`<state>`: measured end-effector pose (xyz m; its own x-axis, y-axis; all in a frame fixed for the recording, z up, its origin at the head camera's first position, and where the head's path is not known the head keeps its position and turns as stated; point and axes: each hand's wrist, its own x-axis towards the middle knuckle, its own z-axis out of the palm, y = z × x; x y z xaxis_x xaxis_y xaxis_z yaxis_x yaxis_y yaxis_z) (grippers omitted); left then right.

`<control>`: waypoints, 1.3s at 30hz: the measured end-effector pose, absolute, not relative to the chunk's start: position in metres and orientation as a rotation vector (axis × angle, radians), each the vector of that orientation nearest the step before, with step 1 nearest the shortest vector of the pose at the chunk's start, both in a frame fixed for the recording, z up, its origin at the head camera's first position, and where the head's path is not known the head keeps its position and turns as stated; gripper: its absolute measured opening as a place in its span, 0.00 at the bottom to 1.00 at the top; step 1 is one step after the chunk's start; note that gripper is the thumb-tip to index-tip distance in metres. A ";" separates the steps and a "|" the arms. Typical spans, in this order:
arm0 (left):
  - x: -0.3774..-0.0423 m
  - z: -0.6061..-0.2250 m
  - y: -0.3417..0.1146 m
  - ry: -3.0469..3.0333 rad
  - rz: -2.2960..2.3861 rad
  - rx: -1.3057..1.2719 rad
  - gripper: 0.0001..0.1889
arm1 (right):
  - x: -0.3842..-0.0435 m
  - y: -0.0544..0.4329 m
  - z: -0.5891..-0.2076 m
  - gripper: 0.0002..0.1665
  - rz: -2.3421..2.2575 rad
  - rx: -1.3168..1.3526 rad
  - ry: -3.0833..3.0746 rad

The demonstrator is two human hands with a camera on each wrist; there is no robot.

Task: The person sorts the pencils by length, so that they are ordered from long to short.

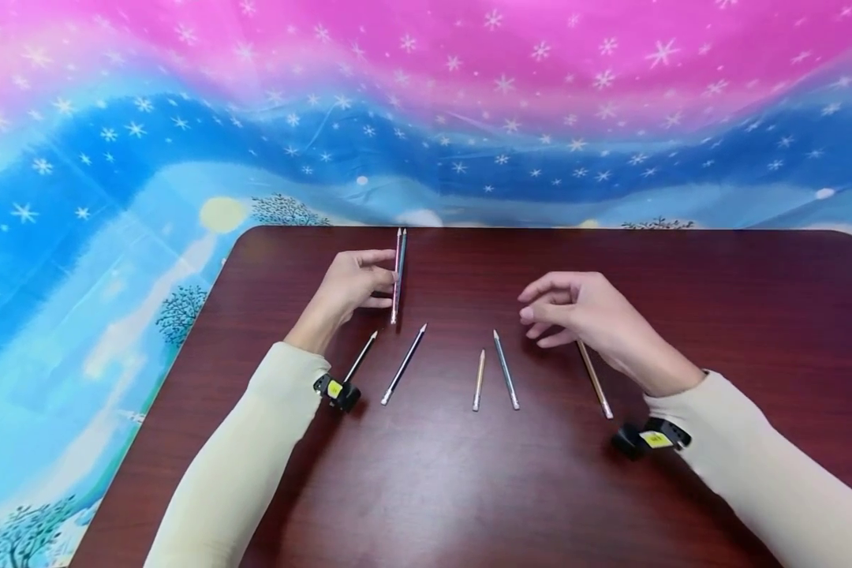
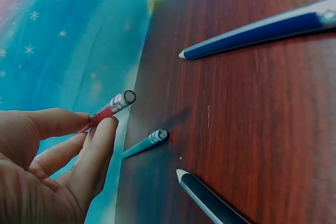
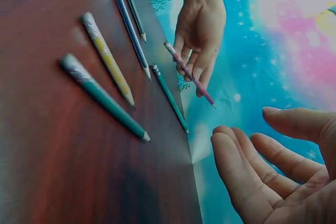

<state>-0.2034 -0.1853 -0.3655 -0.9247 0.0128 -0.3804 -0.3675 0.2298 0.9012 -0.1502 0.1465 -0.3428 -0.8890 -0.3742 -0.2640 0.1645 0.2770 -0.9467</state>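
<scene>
My left hand (image 1: 355,285) pinches a pink-red pencil (image 2: 107,113) between thumb and fingers, held above the table near its back edge. In the right wrist view that pencil (image 3: 195,81) slants clear of the surface, its sharpened end toward the back. Just beneath it a teal-green pencil (image 2: 146,144) lies on the table. My right hand (image 1: 585,312) hovers over the right side with its fingers loosely bent and nothing between them. Below its palm a tan pencil (image 1: 598,385) lies partly hidden by the hand.
On the dark red-brown table (image 1: 426,473) lie a black pencil (image 1: 361,356), a dark blue pencil (image 1: 405,363), a short yellow pencil (image 1: 479,379) and a green pencil (image 1: 506,368). Behind the table hangs a patterned cloth (image 1: 426,102).
</scene>
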 end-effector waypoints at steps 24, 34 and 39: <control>-0.230 -0.372 -0.148 2.513 1.396 -0.382 0.23 | -0.115 0.194 -0.352 0.20 -1.630 -0.161 2.178; -0.235 -0.374 -0.141 2.601 1.204 -0.340 0.23 | -0.111 0.199 -0.354 0.19 -1.615 -0.151 2.184; -0.238 -0.378 -0.139 2.616 1.173 -0.347 0.23 | -0.110 0.201 -0.356 0.15 -1.631 -0.155 2.186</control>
<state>-0.2385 -0.1393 -0.3777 -0.9397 -0.1125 -0.3229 -0.3160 0.6467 0.6942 -0.1100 0.2009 -0.3557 -0.9109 -0.3250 -0.2544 0.1513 0.3105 -0.9385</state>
